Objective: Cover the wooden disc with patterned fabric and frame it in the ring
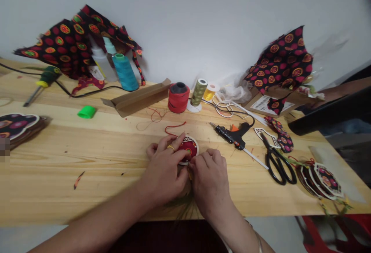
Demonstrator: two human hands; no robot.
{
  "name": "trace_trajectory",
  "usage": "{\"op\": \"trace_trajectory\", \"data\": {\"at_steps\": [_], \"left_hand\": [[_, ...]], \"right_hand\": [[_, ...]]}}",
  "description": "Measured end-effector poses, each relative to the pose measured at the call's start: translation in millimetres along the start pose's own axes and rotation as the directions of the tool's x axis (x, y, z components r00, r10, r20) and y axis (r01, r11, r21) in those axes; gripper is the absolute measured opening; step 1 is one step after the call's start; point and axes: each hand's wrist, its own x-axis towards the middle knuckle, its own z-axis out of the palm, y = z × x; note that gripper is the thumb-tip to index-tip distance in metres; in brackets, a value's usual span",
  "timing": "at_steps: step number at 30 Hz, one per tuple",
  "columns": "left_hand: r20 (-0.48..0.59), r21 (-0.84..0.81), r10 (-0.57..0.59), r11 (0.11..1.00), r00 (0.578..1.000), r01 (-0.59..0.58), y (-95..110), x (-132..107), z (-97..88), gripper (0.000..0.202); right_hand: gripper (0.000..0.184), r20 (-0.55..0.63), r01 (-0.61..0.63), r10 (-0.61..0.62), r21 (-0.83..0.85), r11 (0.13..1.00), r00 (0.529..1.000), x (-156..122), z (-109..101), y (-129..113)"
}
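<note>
A round ornament [189, 147] with a pale cut-out rim and patterned dark red cloth lies at the table's front middle, a red cord [171, 130] trailing from its top. My left hand [166, 164] grips it from the left, fingers over its face. Closed at its lower edge, my right hand [209, 175] pinches something small and hidden, perhaps part of a tassel. Green tassel threads [184, 204] hang below my hands towards the table edge. A black glue gun [232, 135] with a white glue stick lies to the right, beside black-handled scissors [279, 164].
Thread spools stand along the back: red [178, 98], olive [199, 91], yellow [211, 90] and teal [126, 72]. A cardboard tray [139, 100], screwdriver [42, 82] and green cap [86, 111] lie leftward. Finished-looking ornaments [327, 179] are stacked at right. Patterned cloth [284, 59] leans behind.
</note>
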Motion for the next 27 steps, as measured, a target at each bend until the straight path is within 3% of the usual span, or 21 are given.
{"op": "trace_trajectory", "data": {"at_steps": [18, 27], "left_hand": [[-0.006, 0.012, 0.013, 1.0, 1.0, -0.013, -0.7, -0.3, 0.6, 0.024], [-0.007, 0.014, 0.008, 1.0, 1.0, -0.008, 0.4, -0.4, -0.1, 0.024]], "right_hand": [[0.013, -0.031, 0.049, -0.05, -0.041, 0.998, 0.998, -1.2, 1.3, -0.2], [0.018, 0.042, -0.027, 0.021, 0.138, 0.99, 0.999, -1.1, -6.7, 0.4]]}}
